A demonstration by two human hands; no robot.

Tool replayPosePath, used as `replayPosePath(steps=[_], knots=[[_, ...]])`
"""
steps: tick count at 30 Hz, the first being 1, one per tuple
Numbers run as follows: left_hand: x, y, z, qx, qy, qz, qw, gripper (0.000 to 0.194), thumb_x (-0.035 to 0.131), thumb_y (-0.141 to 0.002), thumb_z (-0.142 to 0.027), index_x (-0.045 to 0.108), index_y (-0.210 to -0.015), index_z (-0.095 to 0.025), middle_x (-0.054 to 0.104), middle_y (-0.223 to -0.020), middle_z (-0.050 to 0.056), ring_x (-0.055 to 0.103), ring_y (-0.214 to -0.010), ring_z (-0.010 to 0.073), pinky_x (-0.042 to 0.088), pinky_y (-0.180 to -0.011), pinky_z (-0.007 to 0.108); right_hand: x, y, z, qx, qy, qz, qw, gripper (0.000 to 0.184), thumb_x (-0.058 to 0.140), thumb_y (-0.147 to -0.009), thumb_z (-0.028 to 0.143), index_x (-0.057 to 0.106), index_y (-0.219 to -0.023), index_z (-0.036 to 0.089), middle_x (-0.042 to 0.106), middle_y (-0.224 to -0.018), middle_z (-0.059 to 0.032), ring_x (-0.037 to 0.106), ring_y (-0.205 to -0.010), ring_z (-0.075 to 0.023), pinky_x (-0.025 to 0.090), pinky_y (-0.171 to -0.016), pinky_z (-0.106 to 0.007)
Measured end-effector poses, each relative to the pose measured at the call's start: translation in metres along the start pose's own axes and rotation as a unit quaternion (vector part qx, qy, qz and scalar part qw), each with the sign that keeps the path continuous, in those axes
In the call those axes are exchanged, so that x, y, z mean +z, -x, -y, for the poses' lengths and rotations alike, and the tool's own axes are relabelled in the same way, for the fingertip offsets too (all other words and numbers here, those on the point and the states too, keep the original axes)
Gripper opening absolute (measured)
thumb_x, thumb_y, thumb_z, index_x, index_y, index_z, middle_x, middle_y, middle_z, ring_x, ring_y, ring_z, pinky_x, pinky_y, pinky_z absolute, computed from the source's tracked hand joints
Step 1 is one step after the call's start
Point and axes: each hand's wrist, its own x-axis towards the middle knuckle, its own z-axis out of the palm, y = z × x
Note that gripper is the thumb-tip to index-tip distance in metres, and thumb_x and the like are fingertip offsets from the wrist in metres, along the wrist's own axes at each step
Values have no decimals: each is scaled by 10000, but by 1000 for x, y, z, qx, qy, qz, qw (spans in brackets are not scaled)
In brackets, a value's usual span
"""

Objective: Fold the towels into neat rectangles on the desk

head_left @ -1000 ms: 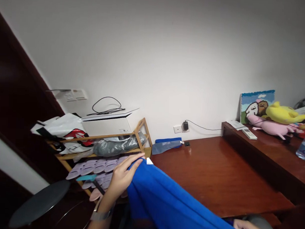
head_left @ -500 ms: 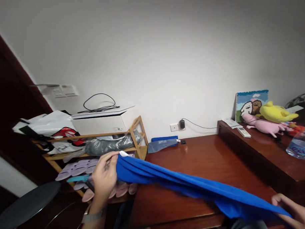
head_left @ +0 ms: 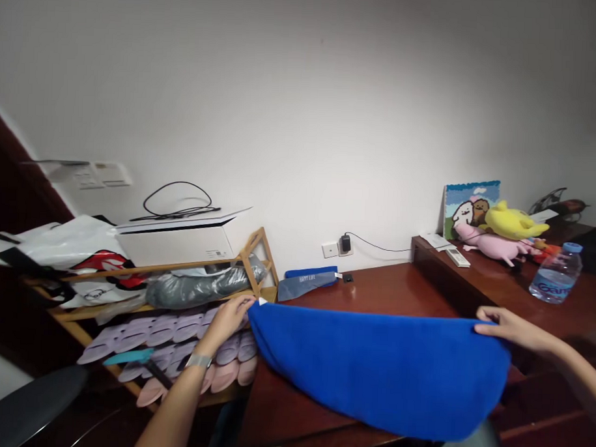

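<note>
A bright blue towel hangs spread out in front of me above the dark red wooden platform. My left hand pinches its left top corner, where a small white tag shows. My right hand grips the right top corner. The cloth is stretched wide between both hands and sags in a curve toward its lower edge. A watch sits on my left wrist.
A bamboo rack at the left holds lilac slippers, bags and a white box. A folded blue pouch lies by the wall socket. On the raised ledge at right are plush toys, a remote and a water bottle.
My right hand rose from the lower right edge to chest height, and my left hand moved slightly outward. The towel went from a slanted, bunched strip to a wide, spread sheet.
</note>
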Motion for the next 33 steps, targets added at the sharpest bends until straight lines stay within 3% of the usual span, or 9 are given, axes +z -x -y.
replayPosePath(steps=[5,9,12,15,18,20,24,28,33], knots=[[13,-47,-3,-70,86,-97,989,387,596,-858,-575,672,-963,-210,648,-574,-17,661,-487,224,572,-556,340,-21,-77,31,-64,124,-80,987,684,661,-655,905,595,-779,235,657,-788,-8,593,-756,-195,471,-722,-304],[12,-62,-8,-60,132,-182,972,374,483,-923,-565,548,-1048,-219,684,-773,15,735,-665,216,620,-679,370,-34,-100,42,-119,144,-181,966,722,565,-709,948,646,-835,242,720,-849,-55,651,-805,-236,514,-768,-350],[11,-44,-4,-51,171,-239,954,393,524,-899,-591,534,-1049,-228,688,-868,22,752,-772,221,627,-793,397,-31,-91,32,-146,113,-243,952,672,557,-782,895,683,-893,244,746,-926,-79,678,-858,-249,538,-796,-358],[25,0,18,-73,210,-264,938,402,621,-843,-602,590,-988,-228,715,-910,16,756,-818,230,617,-835,392,-10,-72,-3,-153,88,-287,942,575,576,-843,801,706,-932,248,756,-972,-87,701,-908,-257,553,-871,-374],[62,59,51,-134,186,-233,945,379,598,-816,-610,620,-875,-236,750,-875,18,755,-791,249,615,-797,390,33,-55,-59,-126,69,-298,944,490,585,-853,721,717,-894,251,767,-961,-93,722,-921,-274,567,-908,-400],[93,97,71,-163,139,-175,961,374,571,-783,-614,635,-801,-246,760,-815,28,748,-752,266,614,-760,402,70,-47,-99,-93,55,-278,954,456,574,-831,686,717,-842,253,775,-929,-99,736,-905,-288,579,-900,-422],[141,150,90,-128,43,-69,988,345,545,-760,-591,670,-721,-271,774,-773,51,749,-808,296,613,-789,425,134,-35,-159,-16,62,-226,972,365,549,-758,597,701,-763,266,781,-898,-98,742,-896,-306,582,-894,-449],[152,166,87,-108,-6,-55,993,311,533,-801,-541,702,-772,-281,787,-793,52,750,-751,268,612,-726,375,157,-26,-180,-3,81,-208,975,292,530,-765,501,701,-796,267,760,-927,-95,725,-936,-298,565,-925,-442],[139,172,80,-131,-26,-29,991,261,542,-762,-488,704,-783,-285,805,-803,45,768,-747,265,611,-713,348,151,-14,-181,-39,110,-176,977,258,524,-851,460,694,-865,266,744,-979,-88,714,-960,-270,557,-930,-406]])
